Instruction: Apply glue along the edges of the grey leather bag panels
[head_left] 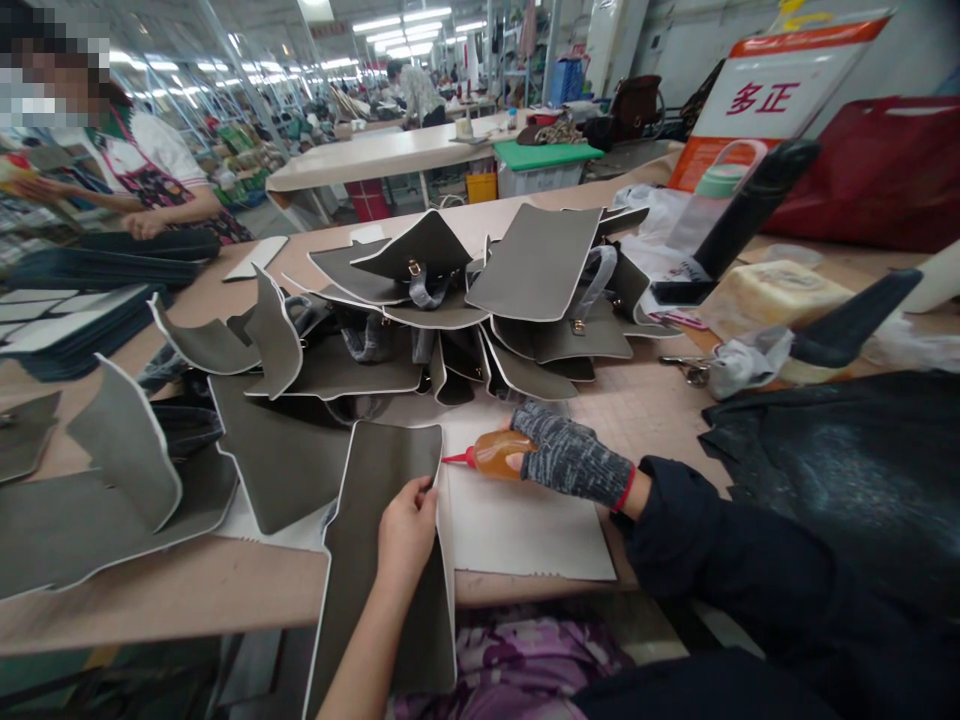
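My left hand [406, 527] presses on a grey leather panel with a white edge [379, 470] that hangs over the table's front edge. My right hand [571, 458], in a grey knitted glove, grips a small squeeze bottle of amber glue [499, 453] laid sideways. The bottle's red nozzle touches the panel's right edge, just above my left thumb. A white sheet [525, 525] lies under the bottle and my right hand.
A heap of grey bag panels and half-made bags [450, 300] fills the table behind. More panels [112, 480] lie at the left. Black shaped forms [750, 205], scissors [686, 368] and a dark cloth [825, 450] sit at the right. Another person [127, 170] works at far left.
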